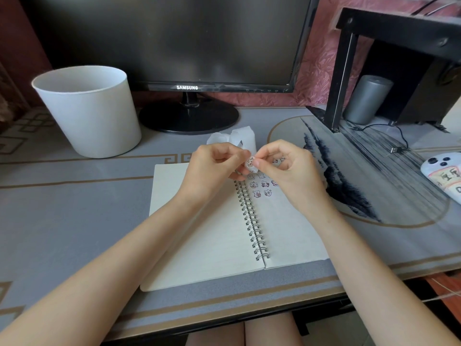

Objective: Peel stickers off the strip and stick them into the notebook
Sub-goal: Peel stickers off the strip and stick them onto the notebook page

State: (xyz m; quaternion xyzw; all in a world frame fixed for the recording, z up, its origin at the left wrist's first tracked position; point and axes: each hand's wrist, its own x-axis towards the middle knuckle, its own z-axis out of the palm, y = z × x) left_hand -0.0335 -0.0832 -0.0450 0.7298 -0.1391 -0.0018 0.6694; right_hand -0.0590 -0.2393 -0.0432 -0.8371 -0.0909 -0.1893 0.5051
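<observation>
An open spiral notebook (204, 236) lies on the desk in front of me. Several small cartoon stickers (262, 189) sit near the top of its right page. My left hand (214, 166) grips a translucent white sticker strip (243, 138), whose loose end curls up behind my fingers. My right hand (287, 168) pinches a sticker (250, 163) at the strip's near end with thumb and forefinger. Both hands hover above the top of the notebook's spiral binding.
A white bucket (89, 111) stands at the back left. A black monitor (189, 46) on a round base sits behind the notebook. To the right are a black shelf (399, 46), a grey cylinder (366, 101), a cable and a white phone (444, 173).
</observation>
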